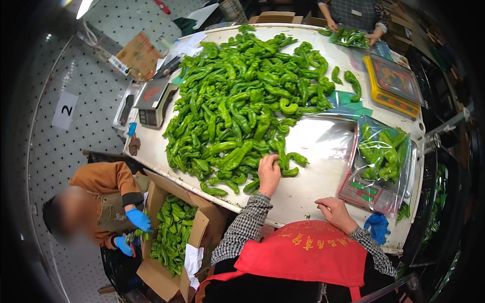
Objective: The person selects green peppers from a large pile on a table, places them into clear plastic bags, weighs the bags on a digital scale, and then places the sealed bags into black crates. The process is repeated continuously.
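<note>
A large heap of long green peppers point(235, 102) covers much of the white table point(303, 204). At the heap's near right edge, my left hand point(269, 175) reaches down with bent fingers at the peppers; whether it grips one is hidden. My right hand point(336, 214) is over the table's near side, fingers curled together, nothing visible in them. To its right, a clear plastic bag of green peppers point(384, 153) lies on a red-framed scale point(346, 189). Loose peppers point(297, 158) lie just right of my left hand.
A crumpled blue glove point(377, 228) lies near the right corner. A yellow scale point(394, 87) and a grey scale point(154, 101) stand on the table. Blue-gloved hands point(138, 219) of a co-worker are beside a cardboard box point(161, 278) of peppers. Another person's hands point(374, 36) touch a pepper bag.
</note>
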Action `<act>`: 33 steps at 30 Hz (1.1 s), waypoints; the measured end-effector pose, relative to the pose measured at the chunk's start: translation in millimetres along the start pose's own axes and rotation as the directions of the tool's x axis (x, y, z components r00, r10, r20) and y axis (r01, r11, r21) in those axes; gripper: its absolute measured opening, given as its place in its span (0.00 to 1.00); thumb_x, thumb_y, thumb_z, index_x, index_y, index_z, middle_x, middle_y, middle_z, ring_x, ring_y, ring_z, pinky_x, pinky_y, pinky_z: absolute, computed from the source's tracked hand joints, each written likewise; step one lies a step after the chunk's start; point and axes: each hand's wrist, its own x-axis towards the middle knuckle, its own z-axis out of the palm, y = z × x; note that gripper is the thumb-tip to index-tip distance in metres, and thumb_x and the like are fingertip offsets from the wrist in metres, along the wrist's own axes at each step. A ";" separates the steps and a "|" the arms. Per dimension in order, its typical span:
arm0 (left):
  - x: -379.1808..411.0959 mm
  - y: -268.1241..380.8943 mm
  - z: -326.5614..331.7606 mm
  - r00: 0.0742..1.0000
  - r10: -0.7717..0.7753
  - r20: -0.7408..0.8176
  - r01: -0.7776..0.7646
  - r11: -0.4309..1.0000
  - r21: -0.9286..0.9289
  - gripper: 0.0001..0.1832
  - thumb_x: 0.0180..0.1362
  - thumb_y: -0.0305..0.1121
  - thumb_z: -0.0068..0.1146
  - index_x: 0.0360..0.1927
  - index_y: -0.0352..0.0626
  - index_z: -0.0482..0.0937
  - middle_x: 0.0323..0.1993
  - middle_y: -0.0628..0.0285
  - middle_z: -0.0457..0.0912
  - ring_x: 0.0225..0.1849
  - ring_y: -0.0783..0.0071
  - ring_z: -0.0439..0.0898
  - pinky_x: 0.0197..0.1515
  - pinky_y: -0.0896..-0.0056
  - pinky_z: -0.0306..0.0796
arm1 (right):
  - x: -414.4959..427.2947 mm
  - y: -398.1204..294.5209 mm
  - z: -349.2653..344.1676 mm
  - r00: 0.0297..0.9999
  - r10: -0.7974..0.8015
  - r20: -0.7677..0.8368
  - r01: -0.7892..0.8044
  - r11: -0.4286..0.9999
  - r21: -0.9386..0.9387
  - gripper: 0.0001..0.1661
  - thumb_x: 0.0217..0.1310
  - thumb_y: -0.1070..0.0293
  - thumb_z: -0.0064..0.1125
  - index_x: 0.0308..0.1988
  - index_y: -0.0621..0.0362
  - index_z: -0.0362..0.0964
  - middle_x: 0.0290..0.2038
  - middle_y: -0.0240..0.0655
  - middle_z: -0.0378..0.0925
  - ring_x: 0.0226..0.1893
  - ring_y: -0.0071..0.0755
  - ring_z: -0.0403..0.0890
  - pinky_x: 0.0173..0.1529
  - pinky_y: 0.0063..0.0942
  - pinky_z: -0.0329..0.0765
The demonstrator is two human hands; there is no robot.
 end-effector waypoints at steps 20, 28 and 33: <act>0.1 -40.1 -113.9 0.823 -0.512 0.245 0.545 0.593 -0.593 0.19 0.70 0.30 0.59 0.61 0.33 0.76 0.47 0.55 0.86 0.46 0.64 0.86 0.48 0.65 0.80 | 22.2 -15.3 10.0 0.985 0.079 0.152 -0.103 0.983 0.151 0.13 0.67 0.72 0.59 0.47 0.64 0.83 0.41 0.47 0.87 0.43 0.45 0.88 0.49 0.35 0.83; -23.5 63.9 -50.5 0.790 -0.132 0.599 0.611 0.084 -0.787 0.16 0.71 0.25 0.53 0.61 0.36 0.75 0.60 0.47 0.81 0.63 0.59 0.80 0.67 0.57 0.74 | 48.8 -45.0 2.3 0.950 0.198 0.243 -0.313 0.565 0.763 0.25 0.80 0.64 0.47 0.69 0.63 0.63 0.58 0.43 0.78 0.56 0.34 0.82 0.60 0.31 0.80; -37.9 137.0 -27.0 0.545 -0.019 0.838 0.792 0.339 -0.508 0.21 0.70 0.24 0.51 0.66 0.34 0.74 0.59 0.54 0.82 0.45 0.69 0.84 0.49 0.63 0.80 | 23.2 -47.0 -18.1 0.950 0.110 0.294 -0.314 0.317 0.895 0.27 0.79 0.60 0.54 0.68 0.62 0.64 0.41 0.37 0.81 0.37 0.28 0.84 0.45 0.27 0.83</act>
